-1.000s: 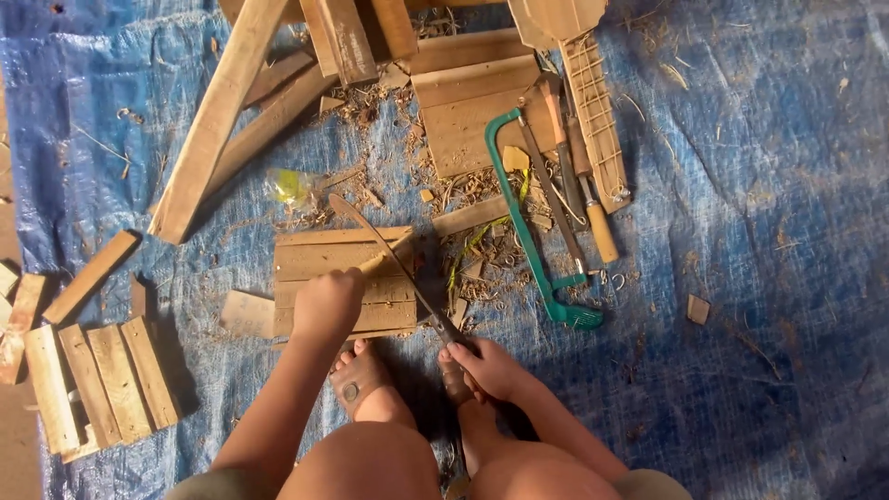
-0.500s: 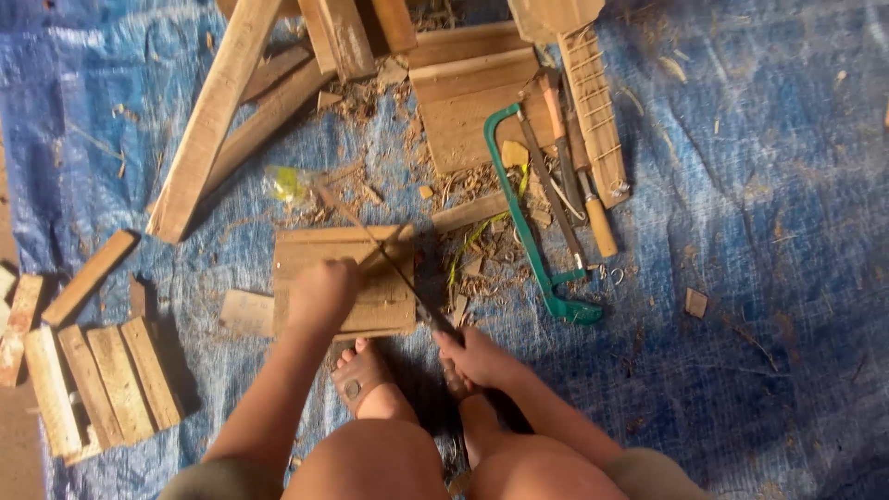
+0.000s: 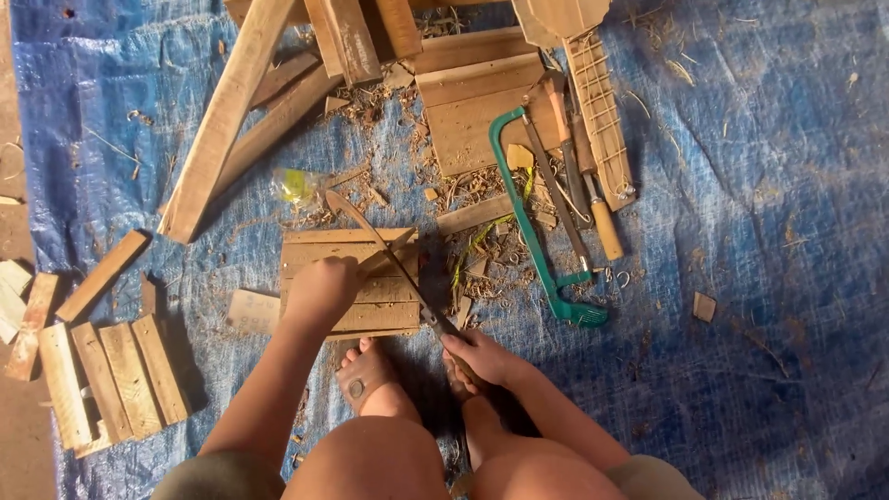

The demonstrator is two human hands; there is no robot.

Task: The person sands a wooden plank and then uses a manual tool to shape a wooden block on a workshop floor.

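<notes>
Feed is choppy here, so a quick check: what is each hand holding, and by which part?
Right hand grips the long knife by its handle end. Left hand holds a thin wood strip at its lower end, on the wooden board.

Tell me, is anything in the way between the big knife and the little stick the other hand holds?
Nothing visible. The right hand holds the long knife, and its blade lies right against the thin stick that the left hand steadies on the wooden board.
</notes>
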